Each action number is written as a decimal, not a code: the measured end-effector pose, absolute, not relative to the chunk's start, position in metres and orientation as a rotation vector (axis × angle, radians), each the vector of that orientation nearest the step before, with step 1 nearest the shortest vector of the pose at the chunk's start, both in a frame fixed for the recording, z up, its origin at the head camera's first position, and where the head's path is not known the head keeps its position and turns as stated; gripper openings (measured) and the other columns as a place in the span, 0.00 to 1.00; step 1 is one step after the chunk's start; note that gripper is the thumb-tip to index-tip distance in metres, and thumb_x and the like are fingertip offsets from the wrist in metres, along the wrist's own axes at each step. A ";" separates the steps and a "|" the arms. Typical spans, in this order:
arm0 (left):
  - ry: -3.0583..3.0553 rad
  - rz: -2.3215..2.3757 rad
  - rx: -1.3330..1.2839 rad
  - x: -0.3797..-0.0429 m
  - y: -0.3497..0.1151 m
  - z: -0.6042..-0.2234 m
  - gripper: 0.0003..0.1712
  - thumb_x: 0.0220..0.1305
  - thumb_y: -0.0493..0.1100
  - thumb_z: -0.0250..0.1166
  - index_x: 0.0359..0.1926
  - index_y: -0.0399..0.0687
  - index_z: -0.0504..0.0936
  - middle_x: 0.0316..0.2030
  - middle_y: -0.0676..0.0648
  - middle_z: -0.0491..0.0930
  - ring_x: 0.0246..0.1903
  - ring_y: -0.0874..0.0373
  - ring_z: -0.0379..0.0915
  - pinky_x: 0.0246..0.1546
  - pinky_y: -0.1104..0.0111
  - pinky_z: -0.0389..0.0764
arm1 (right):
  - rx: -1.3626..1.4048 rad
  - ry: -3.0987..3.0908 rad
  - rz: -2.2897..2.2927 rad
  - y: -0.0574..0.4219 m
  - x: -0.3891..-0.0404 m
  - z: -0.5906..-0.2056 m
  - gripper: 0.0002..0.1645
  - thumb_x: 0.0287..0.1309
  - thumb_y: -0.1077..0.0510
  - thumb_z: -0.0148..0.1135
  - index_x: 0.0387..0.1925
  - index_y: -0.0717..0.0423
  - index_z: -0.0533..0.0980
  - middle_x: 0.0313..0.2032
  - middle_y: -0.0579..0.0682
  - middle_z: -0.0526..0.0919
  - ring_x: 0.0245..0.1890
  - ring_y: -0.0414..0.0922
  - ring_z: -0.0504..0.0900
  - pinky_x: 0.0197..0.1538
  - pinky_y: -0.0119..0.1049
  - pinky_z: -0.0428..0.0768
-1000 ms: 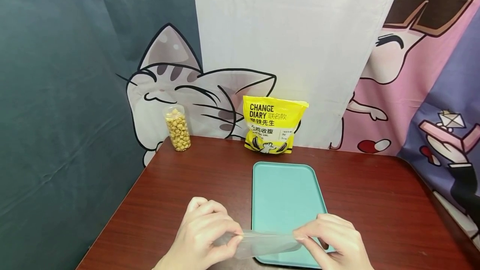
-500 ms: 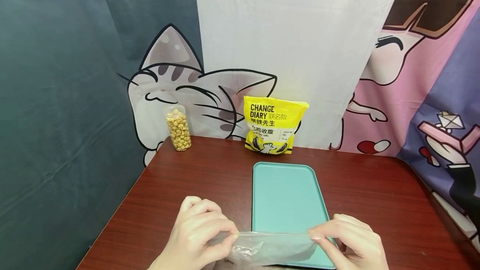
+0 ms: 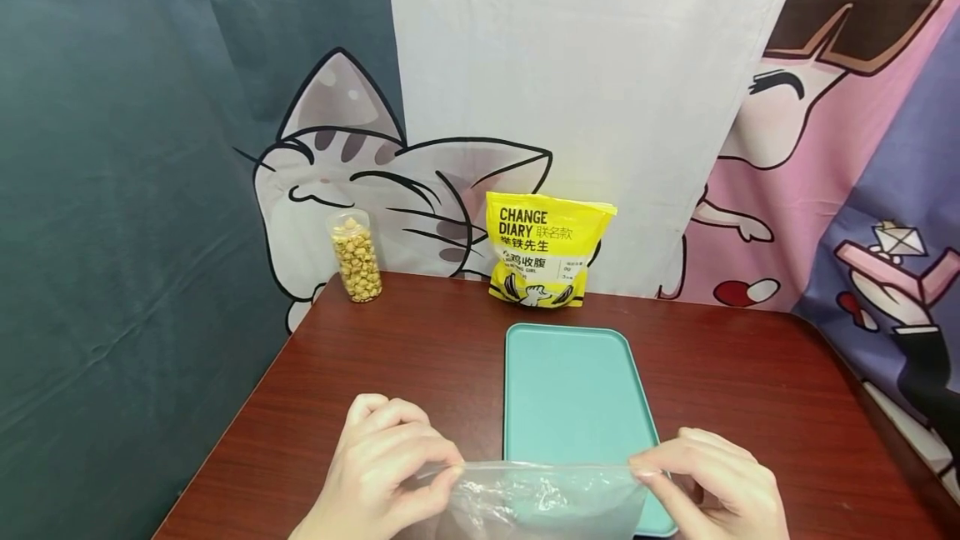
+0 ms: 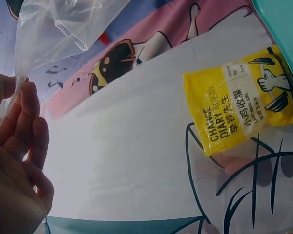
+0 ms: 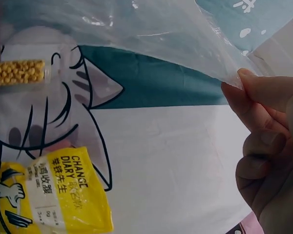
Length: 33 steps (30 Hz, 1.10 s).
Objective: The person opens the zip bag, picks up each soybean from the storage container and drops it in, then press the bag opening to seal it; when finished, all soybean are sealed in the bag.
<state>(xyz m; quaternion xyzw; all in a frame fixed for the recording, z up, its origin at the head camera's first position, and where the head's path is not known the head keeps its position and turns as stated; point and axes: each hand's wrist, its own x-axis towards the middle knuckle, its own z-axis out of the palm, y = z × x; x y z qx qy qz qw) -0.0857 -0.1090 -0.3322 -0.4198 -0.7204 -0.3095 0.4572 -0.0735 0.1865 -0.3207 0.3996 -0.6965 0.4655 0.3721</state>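
A clear plastic bag (image 3: 547, 494) is stretched between my two hands at the bottom of the head view, over the near end of the teal tray. My left hand (image 3: 390, 465) pinches its left corner between thumb and forefinger. At the right corner, my right hand (image 3: 716, 482) does the same, the other fingers curled in. Seen from the left wrist, the bag (image 4: 68, 29) rises wrinkled from the fingertips (image 4: 27, 90). In the right wrist view the film (image 5: 136, 29) spreads from the pinch across the top. Its lower part is cut off in the head view.
The teal tray (image 3: 573, 390) lies on the reddish-brown table (image 3: 420, 340). Behind it a yellow snack pouch (image 3: 547, 252) stands against the printed cloth backdrop (image 3: 600, 65). A clear tub of popcorn-like pieces (image 3: 356, 261) stands at the back left.
My hands have moved apart, the left one leftward and the right one rightward, and the bag's edge is drawn out wider and straighter. The tray, pouch and tub have not moved.
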 end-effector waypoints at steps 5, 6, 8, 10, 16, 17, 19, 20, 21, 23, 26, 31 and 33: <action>-1.772 -0.752 -1.031 -0.087 -0.109 -0.334 0.12 0.65 0.45 0.55 0.25 0.56 0.79 0.20 0.63 0.75 0.27 0.65 0.68 0.38 0.69 0.58 | 1.006 -1.782 1.215 0.187 -0.072 -0.320 0.04 0.54 0.60 0.68 0.30 0.58 0.82 0.22 0.49 0.82 0.18 0.29 0.62 0.18 0.16 0.57; -1.772 -0.755 -1.034 -0.087 -0.109 -0.334 0.12 0.65 0.45 0.55 0.25 0.56 0.79 0.20 0.63 0.74 0.27 0.65 0.68 0.38 0.69 0.58 | 1.006 -1.774 1.223 0.188 -0.072 -0.320 0.04 0.53 0.61 0.68 0.30 0.58 0.82 0.22 0.49 0.82 0.18 0.29 0.62 0.18 0.16 0.57; -1.772 -0.761 -1.038 -0.087 -0.110 -0.334 0.11 0.65 0.44 0.55 0.25 0.56 0.79 0.20 0.64 0.74 0.27 0.65 0.68 0.39 0.70 0.57 | 0.998 -1.774 1.234 0.190 -0.071 -0.322 0.04 0.53 0.61 0.68 0.29 0.59 0.82 0.22 0.50 0.81 0.18 0.29 0.62 0.18 0.16 0.57; -1.771 -0.766 -1.037 -0.087 -0.111 -0.334 0.11 0.64 0.44 0.55 0.25 0.56 0.80 0.20 0.64 0.74 0.27 0.65 0.68 0.39 0.70 0.57 | 1.006 -1.763 1.253 0.192 -0.072 -0.324 0.04 0.52 0.63 0.69 0.30 0.60 0.82 0.23 0.50 0.81 0.19 0.29 0.62 0.18 0.16 0.56; -1.769 -0.776 -1.026 -0.086 -0.113 -0.335 0.11 0.64 0.44 0.55 0.25 0.56 0.80 0.21 0.64 0.75 0.27 0.65 0.68 0.39 0.69 0.58 | 1.008 -1.756 1.278 0.198 -0.072 -0.329 0.05 0.48 0.68 0.70 0.29 0.62 0.82 0.24 0.49 0.82 0.19 0.29 0.63 0.19 0.16 0.56; -1.770 -0.779 -1.026 -0.087 -0.113 -0.335 0.11 0.64 0.44 0.56 0.25 0.56 0.80 0.21 0.64 0.75 0.27 0.65 0.68 0.38 0.69 0.58 | 1.004 -1.760 1.275 0.199 -0.073 -0.330 0.05 0.48 0.68 0.70 0.29 0.62 0.82 0.24 0.49 0.82 0.19 0.28 0.63 0.19 0.16 0.56; -1.768 -0.780 -1.029 -0.087 -0.114 -0.336 0.11 0.64 0.44 0.55 0.25 0.56 0.80 0.21 0.64 0.75 0.27 0.65 0.68 0.38 0.70 0.58 | 1.013 -1.754 1.281 0.201 -0.073 -0.332 0.05 0.48 0.68 0.70 0.29 0.62 0.81 0.23 0.50 0.81 0.19 0.29 0.63 0.19 0.16 0.56; -1.767 -0.783 -1.032 -0.087 -0.114 -0.336 0.11 0.64 0.44 0.56 0.25 0.55 0.80 0.21 0.64 0.75 0.27 0.65 0.68 0.38 0.70 0.57 | 1.018 -1.752 1.279 0.201 -0.074 -0.333 0.04 0.48 0.68 0.70 0.29 0.62 0.81 0.23 0.50 0.80 0.19 0.29 0.63 0.19 0.16 0.56; -1.763 -0.783 -1.036 -0.088 -0.115 -0.336 0.11 0.64 0.43 0.56 0.25 0.55 0.80 0.21 0.64 0.75 0.27 0.66 0.68 0.38 0.70 0.57 | 1.025 -1.749 1.281 0.202 -0.075 -0.333 0.04 0.48 0.68 0.70 0.29 0.62 0.81 0.23 0.50 0.80 0.19 0.29 0.64 0.19 0.16 0.56; -1.762 -0.787 -1.042 -0.089 -0.115 -0.336 0.11 0.63 0.43 0.56 0.25 0.55 0.79 0.21 0.64 0.75 0.27 0.66 0.68 0.38 0.70 0.57 | 1.028 -1.752 1.288 0.203 -0.076 -0.334 0.05 0.47 0.69 0.69 0.29 0.62 0.81 0.23 0.49 0.80 0.20 0.29 0.64 0.19 0.16 0.56; -1.763 -0.788 -1.038 -0.089 -0.115 -0.337 0.11 0.64 0.43 0.56 0.25 0.55 0.79 0.21 0.64 0.75 0.27 0.66 0.68 0.38 0.70 0.57 | 1.018 -1.762 1.307 0.205 -0.077 -0.335 0.07 0.46 0.72 0.69 0.30 0.62 0.81 0.23 0.48 0.80 0.20 0.29 0.64 0.19 0.17 0.57; -1.765 -0.782 -1.007 -0.090 -0.114 -0.338 0.13 0.65 0.45 0.55 0.24 0.55 0.79 0.19 0.64 0.74 0.26 0.65 0.68 0.37 0.69 0.58 | 0.989 -1.788 1.337 0.206 -0.077 -0.336 0.11 0.43 0.75 0.69 0.30 0.63 0.81 0.24 0.48 0.79 0.20 0.29 0.64 0.19 0.17 0.58; -1.764 -0.784 -1.004 -0.090 -0.114 -0.339 0.13 0.65 0.45 0.56 0.23 0.55 0.79 0.18 0.64 0.74 0.26 0.65 0.68 0.36 0.69 0.58 | 0.982 -1.783 1.336 0.206 -0.077 -0.337 0.10 0.42 0.74 0.69 0.30 0.63 0.81 0.24 0.48 0.80 0.20 0.29 0.64 0.19 0.17 0.58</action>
